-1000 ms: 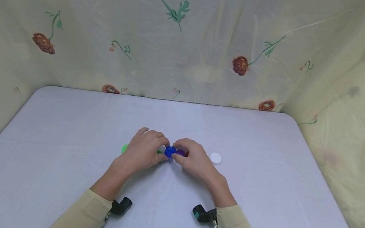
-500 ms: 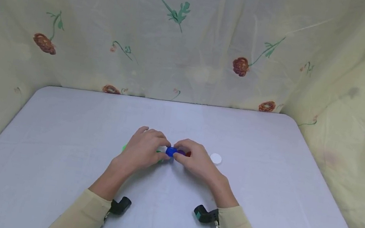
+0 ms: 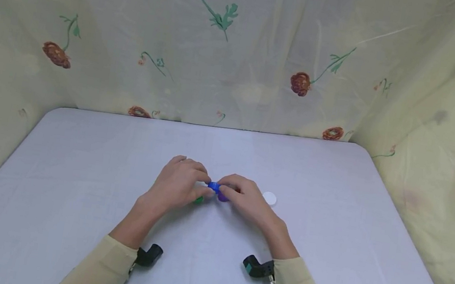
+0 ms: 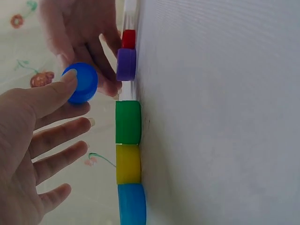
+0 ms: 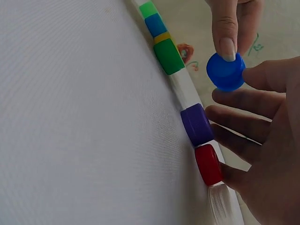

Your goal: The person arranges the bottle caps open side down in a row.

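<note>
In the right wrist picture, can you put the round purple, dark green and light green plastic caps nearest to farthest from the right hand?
From the right hand:
1. Round purple plastic cap: right beside it.
2. Round dark green plastic cap: farther up.
3. Round light green plastic cap: at the picture's top.

Left hand (image 3: 178, 182) (pinching) beside right hand (image 3: 247, 199)

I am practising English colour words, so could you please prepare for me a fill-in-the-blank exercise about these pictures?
The left hand pinches a raised cap that is ____.
In the left wrist view, the yellow cap stands between the light blue cap and the ____ cap.
In the head view, the rightmost cap is ____.
Missing words: blue; green; white.
</note>
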Demonstrator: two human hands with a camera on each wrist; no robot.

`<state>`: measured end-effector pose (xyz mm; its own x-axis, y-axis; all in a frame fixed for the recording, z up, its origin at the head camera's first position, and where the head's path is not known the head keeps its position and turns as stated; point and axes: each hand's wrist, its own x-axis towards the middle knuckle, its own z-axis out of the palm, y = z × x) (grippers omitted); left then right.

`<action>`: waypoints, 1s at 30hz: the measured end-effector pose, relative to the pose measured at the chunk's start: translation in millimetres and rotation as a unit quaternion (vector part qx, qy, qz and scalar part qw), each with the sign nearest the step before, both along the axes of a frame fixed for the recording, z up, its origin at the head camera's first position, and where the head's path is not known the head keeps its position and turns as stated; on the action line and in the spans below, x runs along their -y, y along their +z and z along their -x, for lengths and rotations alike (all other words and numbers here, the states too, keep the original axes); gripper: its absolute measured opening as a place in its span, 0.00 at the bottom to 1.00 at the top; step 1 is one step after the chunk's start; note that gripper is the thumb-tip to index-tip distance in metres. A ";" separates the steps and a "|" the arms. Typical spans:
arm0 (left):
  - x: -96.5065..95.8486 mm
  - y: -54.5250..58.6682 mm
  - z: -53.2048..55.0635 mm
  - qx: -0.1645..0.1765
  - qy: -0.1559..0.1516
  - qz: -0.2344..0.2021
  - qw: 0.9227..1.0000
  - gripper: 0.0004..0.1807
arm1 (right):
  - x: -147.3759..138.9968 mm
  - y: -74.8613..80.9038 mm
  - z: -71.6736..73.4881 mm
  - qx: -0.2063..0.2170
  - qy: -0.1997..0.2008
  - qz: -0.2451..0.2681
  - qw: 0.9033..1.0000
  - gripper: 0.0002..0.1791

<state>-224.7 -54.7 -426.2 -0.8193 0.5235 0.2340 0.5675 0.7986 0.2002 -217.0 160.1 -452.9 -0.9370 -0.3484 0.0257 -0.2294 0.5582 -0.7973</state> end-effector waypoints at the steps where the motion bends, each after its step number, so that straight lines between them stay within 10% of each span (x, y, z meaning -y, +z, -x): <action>1: -0.1 -0.1 0.3 0.001 0.002 -0.002 1.000 0.14 | -0.1 -0.1 0.1 0.001 0.000 0.003 1.000 0.12; 30: -2.1 -3.8 3.5 0.016 0.000 -0.030 0.999 0.11 | 5.2 1.6 -0.3 -0.012 -0.023 -0.002 1.000 0.08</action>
<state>-228.2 -52.6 -430.0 -0.8271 0.5087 0.2392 0.5596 0.7851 0.2655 -216.8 154.9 -451.3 -0.9509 -0.3058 0.0477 -0.2233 0.5712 -0.7898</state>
